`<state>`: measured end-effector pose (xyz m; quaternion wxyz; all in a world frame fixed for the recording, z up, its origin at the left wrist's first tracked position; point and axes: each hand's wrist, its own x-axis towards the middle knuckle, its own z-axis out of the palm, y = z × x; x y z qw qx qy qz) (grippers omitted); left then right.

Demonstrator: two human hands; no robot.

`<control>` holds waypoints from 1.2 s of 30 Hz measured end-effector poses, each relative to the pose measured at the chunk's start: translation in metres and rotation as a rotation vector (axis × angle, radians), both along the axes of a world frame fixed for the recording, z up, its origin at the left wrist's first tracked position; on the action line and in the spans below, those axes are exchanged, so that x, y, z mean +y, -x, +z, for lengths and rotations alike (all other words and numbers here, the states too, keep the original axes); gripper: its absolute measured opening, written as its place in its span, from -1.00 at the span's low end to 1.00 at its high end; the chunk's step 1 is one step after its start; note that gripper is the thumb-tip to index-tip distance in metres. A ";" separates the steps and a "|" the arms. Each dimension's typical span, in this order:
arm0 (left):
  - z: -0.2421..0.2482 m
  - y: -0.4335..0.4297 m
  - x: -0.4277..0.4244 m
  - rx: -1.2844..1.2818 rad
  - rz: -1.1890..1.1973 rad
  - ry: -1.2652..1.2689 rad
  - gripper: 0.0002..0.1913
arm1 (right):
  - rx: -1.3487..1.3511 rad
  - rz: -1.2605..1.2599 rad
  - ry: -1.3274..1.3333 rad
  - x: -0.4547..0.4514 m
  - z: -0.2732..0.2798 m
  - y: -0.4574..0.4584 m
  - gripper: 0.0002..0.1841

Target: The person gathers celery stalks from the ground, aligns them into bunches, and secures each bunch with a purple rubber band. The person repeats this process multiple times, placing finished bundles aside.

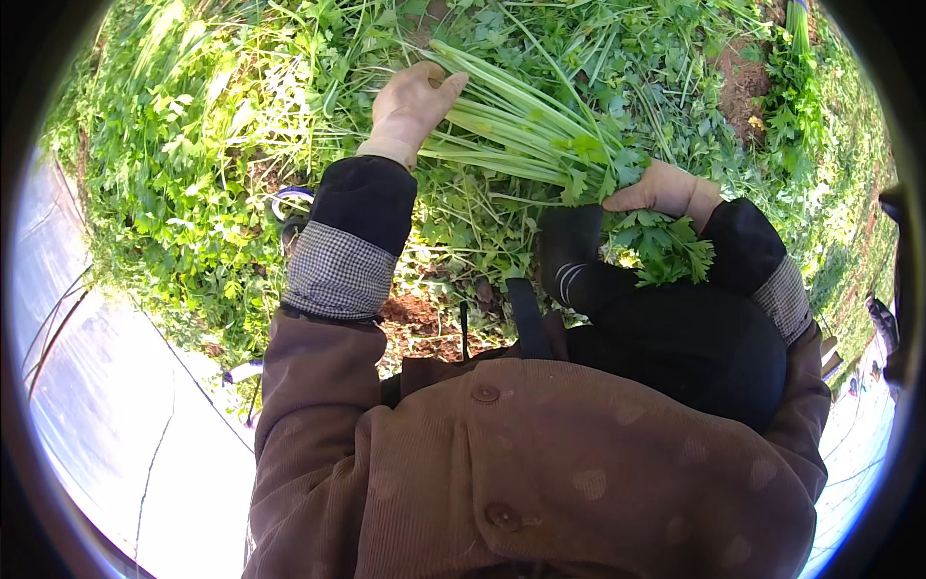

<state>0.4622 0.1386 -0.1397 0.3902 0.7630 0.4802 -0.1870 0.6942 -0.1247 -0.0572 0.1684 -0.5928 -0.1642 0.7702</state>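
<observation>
A bunch of celery (521, 130) lies slantwise between my hands, its pale green stalks to the left and its leaves to the right. My left hand (416, 101), in a thin pale glove, is curled at the stalk ends, thumb on the near side; some of its fingers are hidden. My right hand (665, 192), also in a pale glove, grips the bunch at its leafy end, with the thumb showing below the leaves. Loose celery leaves (665, 246) hang beneath that hand, above my bent leg.
Cut stalks and leaves (499, 239) litter the soil. Standing celery plants (173, 159) grow at left. A celery bunch with a purple tie (798, 36) lies top right. A purple-and-white curved band (293, 194) is beside my left sleeve. My black boot (571, 242) is below the bunch. Plastic sheeting (79, 340) borders the left.
</observation>
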 end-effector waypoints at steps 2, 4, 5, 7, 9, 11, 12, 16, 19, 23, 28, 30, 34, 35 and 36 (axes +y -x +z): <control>-0.013 -0.012 -0.010 -0.024 0.192 0.145 -0.45 | 0.086 -0.061 -0.021 0.000 0.001 0.001 -0.57; -0.024 -0.013 -0.013 -0.067 0.428 0.426 -0.57 | 0.016 0.025 0.098 0.000 -0.001 0.002 -0.55; -0.029 -0.013 -0.015 -0.079 0.534 0.500 -0.62 | -0.047 0.079 0.159 0.001 -0.004 0.002 -0.54; -0.030 -0.015 -0.017 -0.208 0.752 0.578 -0.73 | 0.022 -0.010 0.068 0.000 -0.008 0.002 -0.61; -0.019 -0.018 -0.004 -0.432 0.959 0.661 -0.84 | 0.048 -0.045 0.047 -0.001 -0.009 0.002 -0.62; 0.002 -0.024 0.017 -0.727 1.104 0.620 -0.87 | 0.032 -0.076 0.217 -0.001 -0.009 0.000 -0.63; 0.014 -0.024 0.039 -0.876 1.266 0.583 -0.87 | 0.044 -0.094 0.247 -0.001 -0.007 -0.001 -0.63; 0.058 0.019 0.128 -1.284 1.197 0.236 -0.65 | 0.058 -0.094 0.199 0.002 0.001 -0.005 -0.61; 0.042 0.045 0.089 -0.861 0.610 -0.079 -0.29 | 0.085 -0.073 0.223 0.007 0.004 -0.006 -0.59; 0.013 0.012 -0.041 -0.733 -0.344 -0.430 -0.31 | 0.113 -0.084 0.204 0.008 0.004 -0.005 -0.55; 0.028 -0.041 -0.103 -0.889 -0.100 -0.047 -0.62 | 0.170 -0.161 0.187 0.002 0.001 -0.001 -0.51; 0.037 -0.041 -0.079 -1.009 0.650 0.499 -0.86 | 0.172 -0.143 0.184 0.001 0.000 -0.001 -0.49; 0.044 0.002 0.013 -1.233 0.945 0.781 -0.90 | 0.148 -0.001 0.110 0.004 0.001 -0.003 -0.40; 0.045 0.017 0.045 -1.306 0.896 0.909 -0.90 | 0.115 0.054 0.066 0.006 0.002 -0.004 -0.36; 0.044 0.032 0.081 -1.224 0.936 0.689 -0.89 | 0.225 -0.024 -0.084 0.006 0.005 -0.005 -0.36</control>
